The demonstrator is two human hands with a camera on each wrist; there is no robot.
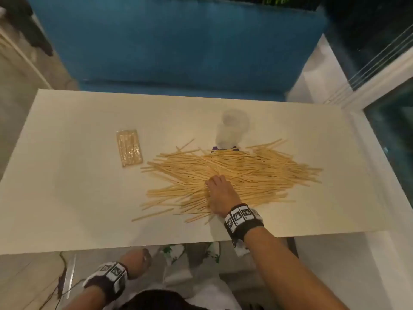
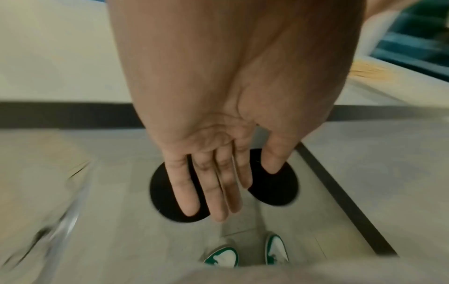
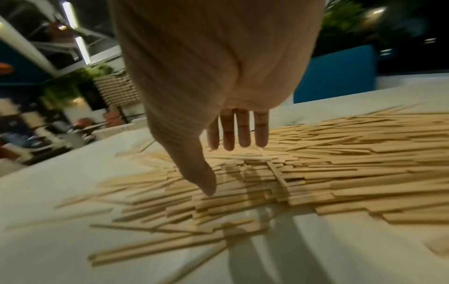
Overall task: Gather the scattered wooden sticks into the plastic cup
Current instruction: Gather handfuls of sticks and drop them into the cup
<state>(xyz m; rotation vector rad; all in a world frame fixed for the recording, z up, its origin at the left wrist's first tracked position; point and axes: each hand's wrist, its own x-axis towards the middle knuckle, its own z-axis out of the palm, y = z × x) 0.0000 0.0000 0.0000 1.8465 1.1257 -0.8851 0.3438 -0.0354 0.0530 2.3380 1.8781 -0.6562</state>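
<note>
A wide heap of thin wooden sticks (image 1: 237, 173) lies spread across the middle of the white table (image 1: 67, 175). Just behind the heap stands a clear plastic cup (image 1: 232, 128), blurred and hard to make out. My right hand (image 1: 218, 193) is over the near middle of the heap with fingers straight and spread; in the right wrist view the fingers (image 3: 243, 130) and thumb hover just above the sticks (image 3: 316, 173), holding nothing. My left hand (image 1: 136, 262) hangs below the table's front edge; in the left wrist view its fingers (image 2: 218, 188) point straight down, empty.
A flat clear packet (image 1: 129, 147) with several sticks inside lies left of the heap. A blue sofa (image 1: 178, 41) stands behind the table. Below the table are a black round base (image 2: 272, 188), the floor and green-and-white shoes (image 2: 277, 249). A glass railing runs on the right.
</note>
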